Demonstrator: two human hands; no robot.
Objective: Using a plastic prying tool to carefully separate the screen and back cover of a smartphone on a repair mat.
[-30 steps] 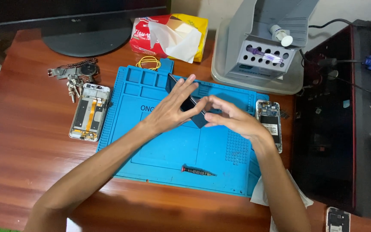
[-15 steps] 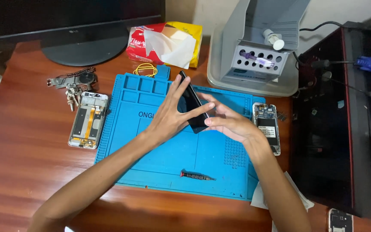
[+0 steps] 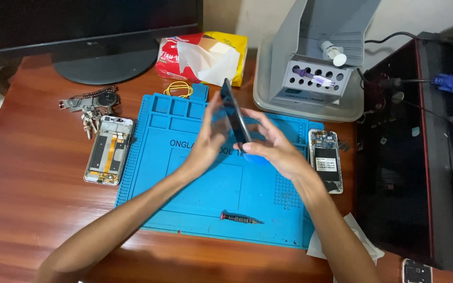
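Both my hands hold a dark phone [image 3: 234,116] upright on its edge above the blue repair mat [image 3: 184,173]. My left hand [image 3: 209,137] presses against its left face, fingers spread. On the phone's right side, my right hand [image 3: 272,145] grips its lower part. A small blue pick [image 3: 256,159] shows just under my right hand's fingers. A small screwdriver [image 3: 241,218] lies on the mat near its front edge.
An opened phone [image 3: 107,149] lies left of the mat, with keys and a watch [image 3: 91,104] behind it. Another opened phone [image 3: 325,159] lies right of the mat. Behind are a monitor stand [image 3: 106,58], a tissue pack [image 3: 201,56], yellow rubber bands [image 3: 178,89] and a grey tool stand [image 3: 310,68]. A dark laptop [image 3: 399,157] sits right.
The phone has been turned from lying flat between my hands to standing up on its edge, and it has risen above the mat.
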